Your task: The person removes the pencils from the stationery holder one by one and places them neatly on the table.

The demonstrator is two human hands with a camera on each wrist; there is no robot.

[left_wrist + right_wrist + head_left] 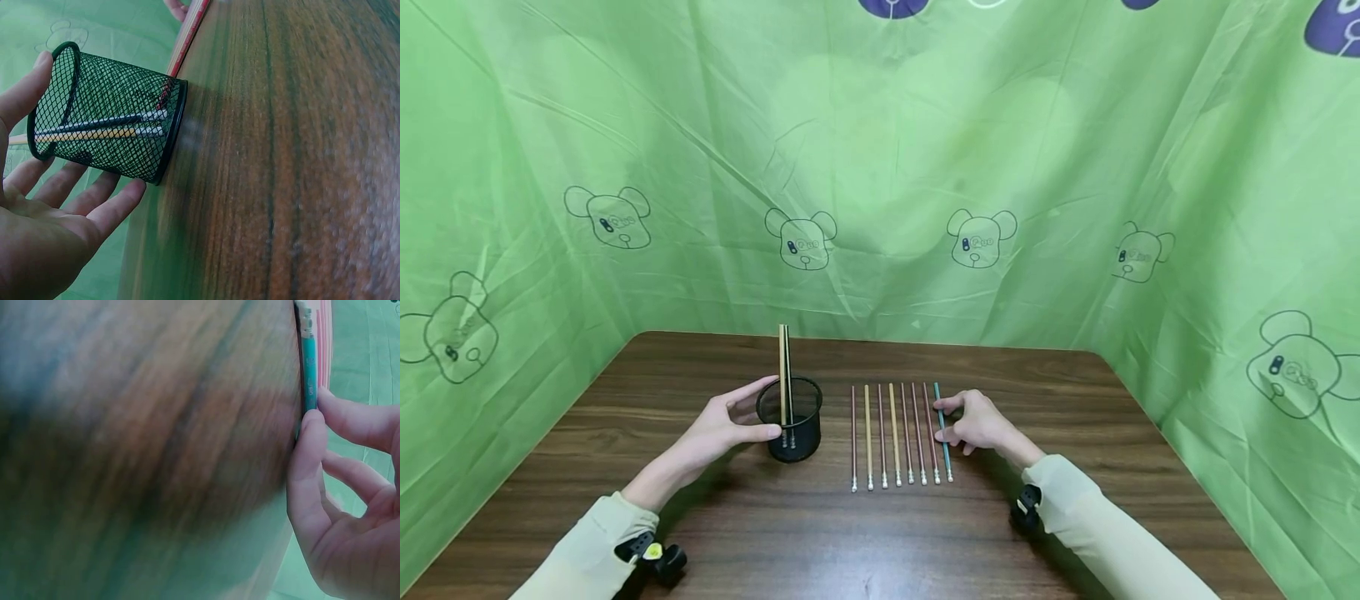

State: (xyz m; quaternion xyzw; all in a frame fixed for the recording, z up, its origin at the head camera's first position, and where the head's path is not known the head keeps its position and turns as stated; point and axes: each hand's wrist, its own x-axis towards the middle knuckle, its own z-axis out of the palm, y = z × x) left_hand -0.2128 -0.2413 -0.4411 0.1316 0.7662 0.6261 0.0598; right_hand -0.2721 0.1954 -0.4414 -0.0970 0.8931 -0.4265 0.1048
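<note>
A black mesh pencil cup (806, 442) stands upright on the table, left of the middle. My left hand (718, 429) holds it, the thumb at the rim and the other fingers round the far side. Inside lean a gold pencil (782, 362) and a black pencil (788, 362), eraser ends down, seen through the mesh in the left wrist view. At the right end of a pencil row, my right hand (979, 421) pinches a teal pencil (309, 369) between thumb and fingertip. The teal pencil's white eraser end points toward me.
Left of the teal pencil, several dark red pencils (853, 433) and gold pencils (895, 433) lie side by side, erasers toward me. The brown wood-grain table (820, 542) is bordered by a green curtain (887, 292) with printed bear heads.
</note>
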